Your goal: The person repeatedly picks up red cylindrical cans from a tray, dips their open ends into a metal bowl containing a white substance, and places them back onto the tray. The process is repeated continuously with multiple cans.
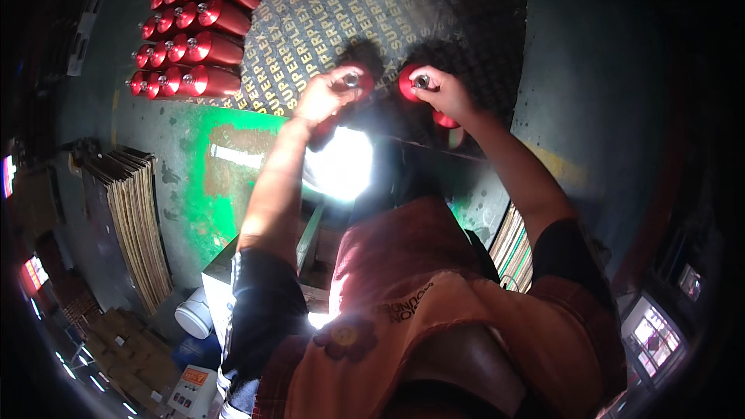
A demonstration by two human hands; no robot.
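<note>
My left hand [320,99] is closed, with thumb and fingers round the silvery metal end [351,81] of a red cylinder [365,87]. To the right, my right hand [450,96] pinches the dark metal end [421,81] of a second red cylinder [407,84]. Both cylinders are seen end-on over a dark printed board [303,23]; their lengths are mostly hidden. Another red piece [444,119] shows under my right wrist. A bright white glare [341,163] lies by my left forearm and washes out what is there.
Several red cylinders [217,48] with metal tips lie stacked in rows on the board's left side. Upright thin sheets [136,221] stand on the lower left, near a white bucket [195,314] and cardboard boxes [124,353]. More stacked sheets [512,244] stand under my right arm.
</note>
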